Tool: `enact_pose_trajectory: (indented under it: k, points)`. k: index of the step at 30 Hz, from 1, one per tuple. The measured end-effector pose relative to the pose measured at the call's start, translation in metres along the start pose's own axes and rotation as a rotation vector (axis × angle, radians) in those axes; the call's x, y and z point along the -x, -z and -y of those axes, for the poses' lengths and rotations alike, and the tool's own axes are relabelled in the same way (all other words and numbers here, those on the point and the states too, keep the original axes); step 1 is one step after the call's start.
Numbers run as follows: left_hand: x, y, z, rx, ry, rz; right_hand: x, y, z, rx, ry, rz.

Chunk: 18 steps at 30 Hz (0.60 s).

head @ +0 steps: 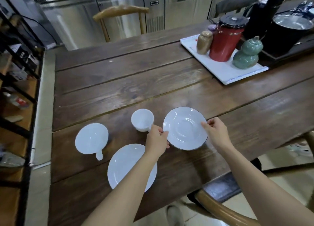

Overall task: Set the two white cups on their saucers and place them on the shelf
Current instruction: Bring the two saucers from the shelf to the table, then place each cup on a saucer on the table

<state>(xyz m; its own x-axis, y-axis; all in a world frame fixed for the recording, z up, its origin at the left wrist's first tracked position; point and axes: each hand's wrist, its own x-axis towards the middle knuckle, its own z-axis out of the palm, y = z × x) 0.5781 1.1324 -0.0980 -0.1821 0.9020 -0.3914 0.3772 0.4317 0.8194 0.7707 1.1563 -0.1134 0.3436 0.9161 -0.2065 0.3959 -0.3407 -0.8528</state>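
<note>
Two hands, left hand (pixel 157 137) and right hand (pixel 216 132), pinch a dark-rimmed saucer (pixel 185 128) with their fingers at nine and three o'clock above the bench (pixel 119 83).

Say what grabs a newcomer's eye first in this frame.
Both hands, left hand and right hand, pinch opposite edges of a white dark-rimmed saucer at the near side of the dark wooden plank table. Left of it stand two white cups and a second white saucer. At far right, a red lidded canister stands out on a white tray.

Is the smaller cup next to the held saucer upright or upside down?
Upright: the cup stands on the table with its open mouth facing up.
</note>
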Motion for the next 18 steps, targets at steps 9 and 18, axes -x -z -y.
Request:
enact_pose_trajectory:
  k: [9,18]
  points:
    - [-0.010,-0.045,0.005,0.052,0.178,-0.052,-0.040,0.009,-0.027,0.144,-0.018,0.170]
    - [-0.010,-0.048,0.004,-0.061,0.209,-0.075,-0.048,0.014,-0.034,0.292,0.004,0.241]
